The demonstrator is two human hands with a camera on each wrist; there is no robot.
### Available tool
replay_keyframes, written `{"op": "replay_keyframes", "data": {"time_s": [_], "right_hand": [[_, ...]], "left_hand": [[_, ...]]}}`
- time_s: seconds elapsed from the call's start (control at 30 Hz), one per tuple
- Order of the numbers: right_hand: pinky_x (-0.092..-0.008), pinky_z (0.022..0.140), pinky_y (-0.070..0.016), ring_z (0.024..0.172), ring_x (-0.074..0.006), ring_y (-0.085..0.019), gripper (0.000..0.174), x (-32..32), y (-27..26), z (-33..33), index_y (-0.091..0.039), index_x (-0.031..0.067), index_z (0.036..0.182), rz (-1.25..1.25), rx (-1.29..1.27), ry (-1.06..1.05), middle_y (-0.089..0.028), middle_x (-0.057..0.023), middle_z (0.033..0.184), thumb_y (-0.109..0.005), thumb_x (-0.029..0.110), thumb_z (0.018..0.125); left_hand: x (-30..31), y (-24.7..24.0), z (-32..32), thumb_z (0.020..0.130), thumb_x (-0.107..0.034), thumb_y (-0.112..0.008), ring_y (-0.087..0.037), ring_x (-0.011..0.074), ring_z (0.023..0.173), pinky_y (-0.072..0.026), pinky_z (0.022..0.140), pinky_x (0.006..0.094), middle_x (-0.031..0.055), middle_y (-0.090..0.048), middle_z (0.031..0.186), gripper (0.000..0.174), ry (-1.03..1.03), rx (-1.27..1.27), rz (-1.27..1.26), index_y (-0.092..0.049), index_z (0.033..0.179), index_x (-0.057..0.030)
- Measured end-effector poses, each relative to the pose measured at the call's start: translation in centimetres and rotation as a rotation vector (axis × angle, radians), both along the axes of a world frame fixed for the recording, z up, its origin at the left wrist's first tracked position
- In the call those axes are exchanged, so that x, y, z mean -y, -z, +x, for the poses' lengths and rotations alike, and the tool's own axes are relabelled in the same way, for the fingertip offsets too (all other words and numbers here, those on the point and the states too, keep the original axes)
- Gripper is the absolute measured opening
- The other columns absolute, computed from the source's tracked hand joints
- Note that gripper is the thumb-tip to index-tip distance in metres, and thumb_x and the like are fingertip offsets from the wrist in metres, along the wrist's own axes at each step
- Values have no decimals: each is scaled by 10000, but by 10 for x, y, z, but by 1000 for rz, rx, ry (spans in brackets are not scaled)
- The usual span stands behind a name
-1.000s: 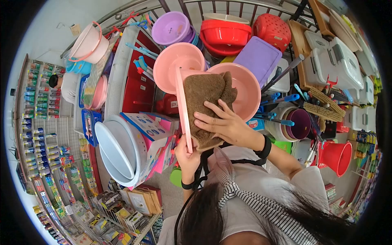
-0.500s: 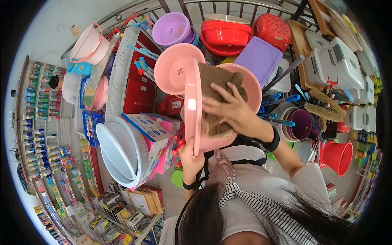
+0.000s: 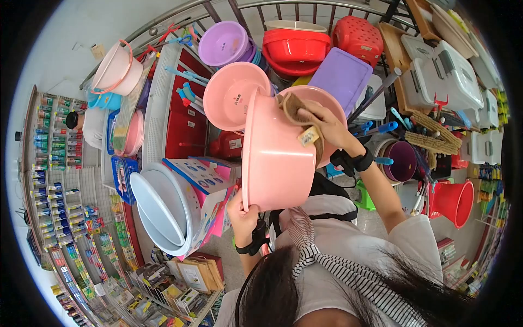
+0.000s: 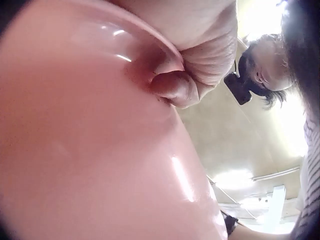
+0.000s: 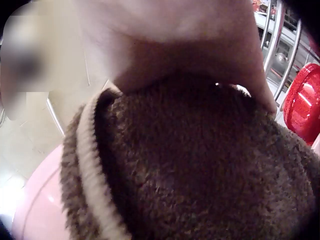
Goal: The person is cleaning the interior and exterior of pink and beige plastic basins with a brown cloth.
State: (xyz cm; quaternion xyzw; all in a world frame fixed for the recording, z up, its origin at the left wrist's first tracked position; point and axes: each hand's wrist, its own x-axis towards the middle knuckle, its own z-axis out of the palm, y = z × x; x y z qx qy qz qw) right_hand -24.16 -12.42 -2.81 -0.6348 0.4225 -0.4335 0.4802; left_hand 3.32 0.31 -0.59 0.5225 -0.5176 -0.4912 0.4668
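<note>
A pink plastic basin (image 3: pixel 278 158) is held on its side in front of the person's body, rim to the left. The left hand (image 3: pixel 242 218) grips the rim's lower end, its thumb pressed against the smooth outer wall (image 4: pixel 90 135) in the left wrist view. Over at the basin's bottom end, the right hand (image 3: pixel 328 128) holds a brown plush towel (image 3: pixel 296 108) with a pale label. The towel (image 5: pixel 200 165) has a light stitched edge and fills much of the right wrist view, where the palm covers its upper part. Those fingertips are hidden.
Two more pink basins stand just behind, one (image 3: pixel 237 95) on the left. Purple basins (image 3: pixel 222 43), red basins (image 3: pixel 297 49) and a purple lid (image 3: pixel 342 79) sit farther back. Pale blue tubs (image 3: pixel 163 212) are at left, broom handles (image 3: pixel 376 131) at right.
The towel and right hand have moved off the basin's side to its bottom end, at the right. The basin has shifted slightly right, and its outer wall now shows bare.
</note>
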Motion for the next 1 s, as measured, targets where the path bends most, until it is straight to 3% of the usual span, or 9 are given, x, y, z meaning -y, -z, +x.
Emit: {"op": "replay_keyframes", "data": {"time_s": [0.13,0.17,0.2,0.27,0.4,0.53,0.6,0.9,1.0], "right_hand": [[-288,976,-421,1092,-165,-566,392,-6,10,-12,-502,-35,1323,158,79,223,-634,-90,1162,-507,195,1005],[-273,885,-478,983,-145,-612,352,-7,10,-7,-539,-34,1263,-134,-34,461,-663,-71,1059,-479,212,1019],[-273,885,-478,983,-145,-612,352,-8,13,-11,-539,-34,1263,-134,-31,461,-663,-71,1059,-479,212,1019],[-256,755,-521,854,-118,-640,317,-13,18,-26,-558,-24,1188,213,447,564,-662,-60,1022,-463,233,1027],[-250,705,-527,823,-99,-638,303,-26,-20,-27,-542,-9,1185,182,601,585,-654,-70,1031,-444,235,1035],[-230,768,-498,929,-86,-600,272,-24,-32,-26,-526,-1,1233,44,447,628,-643,-78,1053,-511,141,1002],[-231,772,-493,922,-97,-601,317,-24,-42,-21,-517,8,1254,-54,125,624,-643,-84,1053,-581,82,953],[-382,811,-499,901,-357,-609,287,-21,-52,-4,-629,17,1134,-293,-347,506,-621,-177,1035,-625,59,850],[-396,809,-499,934,-348,-606,291,-22,-51,13,-638,32,1131,-415,-396,410,-613,-168,1075,-640,91,846]], "left_hand": [[0,9,5,665,103,-434,-529,49,640,-426,578,184,13,-600,786,397,-40,-223,10,-604,1023,83],[-1,14,9,665,103,-434,-529,49,640,-426,578,184,13,-600,786,397,-39,-221,8,-604,1023,83],[-3,22,14,650,103,-432,-552,72,680,-446,630,204,29,-609,822,416,-106,-252,21,-602,1029,85],[-2,22,17,634,102,-431,-575,96,719,-467,682,224,45,-619,859,436,-178,-283,33,-601,1035,88],[7,11,10,545,106,-406,-612,205,842,-487,790,291,123,-630,1008,608,-417,-575,128,-549,1135,90],[11,23,23,528,121,-393,-604,263,964,-499,845,308,172,-588,1129,732,-381,-771,91,-470,1254,70],[12,22,23,526,127,-388,-600,277,998,-505,862,320,183,-577,1152,759,-370,-778,90,-450,1280,62],[7,42,23,533,109,-403,-578,357,1112,-492,976,443,226,-560,1207,781,-222,-994,182,-420,1313,68],[6,37,20,535,105,-407,-576,367,1117,-494,972,449,238,-555,1213,786,-176,-1022,219,-414,1320,70]]}}
